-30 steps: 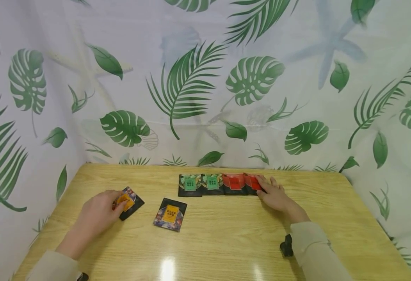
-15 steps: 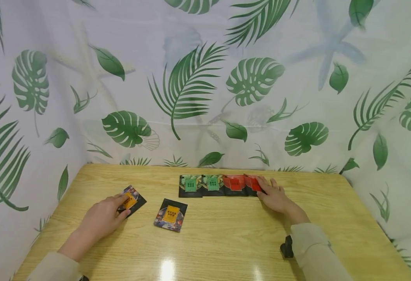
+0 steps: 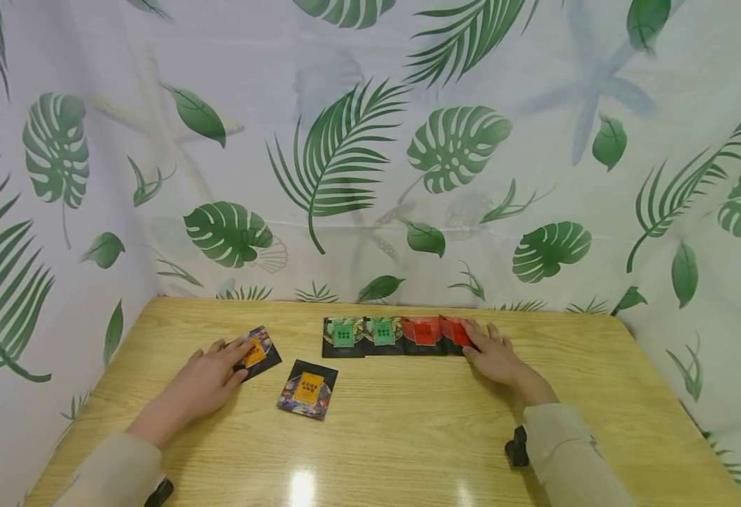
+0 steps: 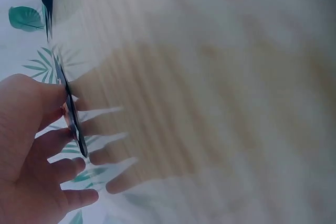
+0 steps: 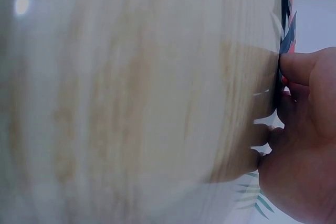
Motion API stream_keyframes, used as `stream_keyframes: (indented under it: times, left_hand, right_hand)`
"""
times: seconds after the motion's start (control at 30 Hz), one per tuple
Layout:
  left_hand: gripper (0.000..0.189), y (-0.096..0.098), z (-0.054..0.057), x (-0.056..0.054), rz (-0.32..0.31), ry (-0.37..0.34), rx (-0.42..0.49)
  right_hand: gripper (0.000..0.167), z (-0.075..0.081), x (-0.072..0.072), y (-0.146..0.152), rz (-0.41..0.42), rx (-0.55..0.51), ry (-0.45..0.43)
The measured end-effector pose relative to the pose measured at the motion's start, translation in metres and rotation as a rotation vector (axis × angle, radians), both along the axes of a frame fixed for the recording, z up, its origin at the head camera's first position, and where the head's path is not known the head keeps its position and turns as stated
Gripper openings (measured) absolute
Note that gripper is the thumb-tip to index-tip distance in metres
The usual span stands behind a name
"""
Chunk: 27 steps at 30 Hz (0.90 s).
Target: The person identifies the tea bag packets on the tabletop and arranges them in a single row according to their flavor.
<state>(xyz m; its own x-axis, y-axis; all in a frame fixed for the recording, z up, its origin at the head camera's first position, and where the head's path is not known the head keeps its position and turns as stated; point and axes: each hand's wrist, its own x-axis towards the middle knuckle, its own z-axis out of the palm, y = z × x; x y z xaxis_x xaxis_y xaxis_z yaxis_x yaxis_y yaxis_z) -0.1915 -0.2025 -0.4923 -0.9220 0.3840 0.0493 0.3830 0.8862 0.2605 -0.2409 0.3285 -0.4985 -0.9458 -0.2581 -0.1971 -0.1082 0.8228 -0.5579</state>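
Observation:
My left hand [image 3: 208,380] rests on an orange-labelled dark sachet [image 3: 267,358] at the left, fingers laid over it and the thumb at its near edge. In the left wrist view that sachet [image 4: 79,135] is seen edge-on, flat by the tabletop. A second orange-labelled sachet [image 3: 309,391] lies just to the right, apart from it. Toward the back, two green sachets [image 3: 364,336] and two red ones [image 3: 422,334] form a row. My right hand [image 3: 497,358] touches the row's rightmost red sachet [image 3: 454,334], fingers over its right edge, partly covering it.
Everything lies on a wood-grain table [image 3: 408,436]. A white cloth with green leaf prints [image 3: 345,232] hangs behind it and on both sides. Black devices sit by both wrists, one near the right cuff [image 3: 560,422].
My left hand has gone from pinching the left sachet to lying over it, and has slid it right and slightly away, turning it a little. The right hand has stayed still.

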Motion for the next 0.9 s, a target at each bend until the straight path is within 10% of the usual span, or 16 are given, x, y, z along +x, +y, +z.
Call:
stream_keyframes:
  times: [0.9]
  left_hand:
    - [0.059, 0.036, -0.003, -0.043, -0.013, -0.097, 0.044]
  right_hand:
    - [0.066, 0.003, 0.001, -0.001, -0.008, -0.009, -0.015]
